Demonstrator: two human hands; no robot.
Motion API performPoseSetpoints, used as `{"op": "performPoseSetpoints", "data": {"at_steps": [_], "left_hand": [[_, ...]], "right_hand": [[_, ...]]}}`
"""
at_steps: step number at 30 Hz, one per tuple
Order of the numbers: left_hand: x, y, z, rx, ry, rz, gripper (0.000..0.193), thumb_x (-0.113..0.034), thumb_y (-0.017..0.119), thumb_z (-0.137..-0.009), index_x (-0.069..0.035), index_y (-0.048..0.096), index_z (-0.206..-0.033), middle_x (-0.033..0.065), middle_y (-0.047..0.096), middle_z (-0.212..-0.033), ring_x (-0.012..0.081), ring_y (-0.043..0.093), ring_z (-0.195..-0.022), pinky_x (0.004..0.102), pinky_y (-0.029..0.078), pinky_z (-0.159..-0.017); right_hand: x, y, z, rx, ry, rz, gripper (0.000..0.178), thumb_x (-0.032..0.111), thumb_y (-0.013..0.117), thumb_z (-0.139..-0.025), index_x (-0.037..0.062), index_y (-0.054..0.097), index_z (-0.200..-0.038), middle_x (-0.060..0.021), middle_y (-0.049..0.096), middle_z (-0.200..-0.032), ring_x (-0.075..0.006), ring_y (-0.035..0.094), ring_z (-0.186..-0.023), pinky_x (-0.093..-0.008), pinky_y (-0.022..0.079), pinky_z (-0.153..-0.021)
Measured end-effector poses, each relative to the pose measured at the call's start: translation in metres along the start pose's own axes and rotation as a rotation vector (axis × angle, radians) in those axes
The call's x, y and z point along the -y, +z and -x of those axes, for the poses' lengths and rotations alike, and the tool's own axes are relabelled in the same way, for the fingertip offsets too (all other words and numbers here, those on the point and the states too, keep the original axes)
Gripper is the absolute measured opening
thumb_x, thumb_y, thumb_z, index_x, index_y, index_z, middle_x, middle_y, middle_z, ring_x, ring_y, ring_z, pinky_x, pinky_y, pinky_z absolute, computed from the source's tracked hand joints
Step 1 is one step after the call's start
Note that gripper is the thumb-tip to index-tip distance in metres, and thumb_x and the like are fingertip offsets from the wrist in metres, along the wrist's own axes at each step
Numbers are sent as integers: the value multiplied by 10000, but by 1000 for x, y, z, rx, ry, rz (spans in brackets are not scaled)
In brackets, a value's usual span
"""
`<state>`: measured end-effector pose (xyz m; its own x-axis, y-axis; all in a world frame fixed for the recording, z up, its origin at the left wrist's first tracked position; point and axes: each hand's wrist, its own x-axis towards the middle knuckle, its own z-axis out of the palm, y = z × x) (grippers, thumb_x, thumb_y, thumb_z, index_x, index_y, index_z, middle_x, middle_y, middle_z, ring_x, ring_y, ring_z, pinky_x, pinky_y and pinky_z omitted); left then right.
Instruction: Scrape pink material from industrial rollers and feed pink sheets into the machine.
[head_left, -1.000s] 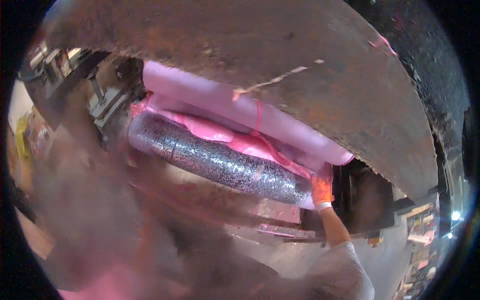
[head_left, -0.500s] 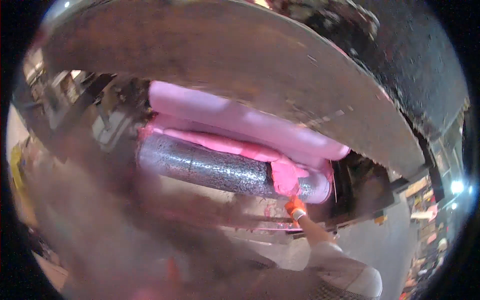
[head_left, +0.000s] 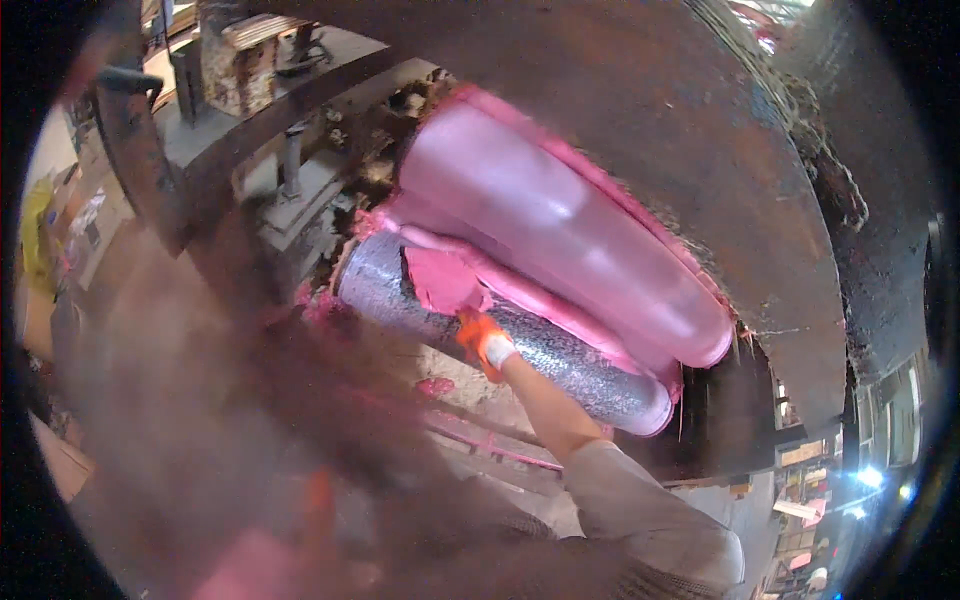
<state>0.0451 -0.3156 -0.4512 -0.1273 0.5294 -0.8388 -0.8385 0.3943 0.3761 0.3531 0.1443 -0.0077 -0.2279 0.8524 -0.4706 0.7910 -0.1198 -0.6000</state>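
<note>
My right hand [head_left: 481, 340], in an orange glove with a white cuff, reaches forward and is closed at the lower end of a loose flap of pink rubber [head_left: 442, 280]. The flap lies over the left part of a shiny dark roller [head_left: 545, 355]. Behind that roller, a larger roller [head_left: 560, 210] is wrapped in smooth pink rubber. A thick pink ridge [head_left: 535, 298] runs between the two. At the lower left, a smeared orange shape [head_left: 318, 510] may be my left hand. Haze hides its fingers, and a blurred pink patch [head_left: 250, 570] is beside it.
A broad rusty metal guard [head_left: 740, 190] arches over the rollers on the right. Below the dark roller is a ledge with pink scraps [head_left: 435, 386]. Metal machine parts [head_left: 290, 165] stand at the upper left. Grey-brown haze covers the lower left.
My right hand has moved left along the dark roller, and the pink flap now lies near its left end. The view has tilted, showing more of the pink roller and the machine parts.
</note>
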Motion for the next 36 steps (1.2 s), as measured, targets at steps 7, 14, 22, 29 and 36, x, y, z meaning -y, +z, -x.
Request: {"op": "performPoseSetpoints", "data": {"at_steps": [7, 14, 22, 29, 36], "left_hand": [[33, -42, 86, -434, -168, -357, 636, -571, 565, -855, -70, 573, -1247, 126, 638, -1018, 265, 602, -810, 415, 493, -726], [25, -12, 116, -424, -239, -638, 551, -586, 530, -868, -50, 642, -928, 98, 591, -766, 251, 539, -654, 414, 434, -604], [11, 146, 76, -201, 515, -1193, 417, -362, 495, -947, 15, 580, -1107, 172, 611, -940, 312, 576, -820, 443, 456, -713], [67, 222, 3, 169, 801, -1605, 473, -434, 548, -912, -25, 571, -1149, 135, 624, -1068, 273, 590, -884, 413, 473, -728], [101, 336, 46, 43, 271, -784, 700, -651, 580, -832, -63, 533, -1210, 87, 613, -1044, 204, 556, -802, 365, 460, -668]], "right_hand": [[13, -21, 38, -166, -113, 636, 367, 169, 428, -890, 108, 526, -1238, -214, 603, -1209, -386, 586, -1139, -460, 475, -914], [-81, -104, 95, -185, -6, 1168, 314, 133, 424, -905, 90, 549, -1189, -134, 689, -1024, -324, 687, -898, -453, 528, -688], [-325, -244, 138, -427, 163, 1154, 343, 167, 446, -885, 235, 589, -1189, -86, 690, -1083, -295, 681, -989, -476, 536, -803], [-445, -271, 207, -542, 388, 838, 334, 213, 435, -938, 142, 522, -1253, -118, 685, -1107, -322, 674, -1002, -442, 529, -822], [-538, -211, 288, -612, 797, 444, 357, 294, 526, -889, 166, 458, -1216, -141, 685, -1075, -372, 654, -1010, -448, 521, -841]]}}
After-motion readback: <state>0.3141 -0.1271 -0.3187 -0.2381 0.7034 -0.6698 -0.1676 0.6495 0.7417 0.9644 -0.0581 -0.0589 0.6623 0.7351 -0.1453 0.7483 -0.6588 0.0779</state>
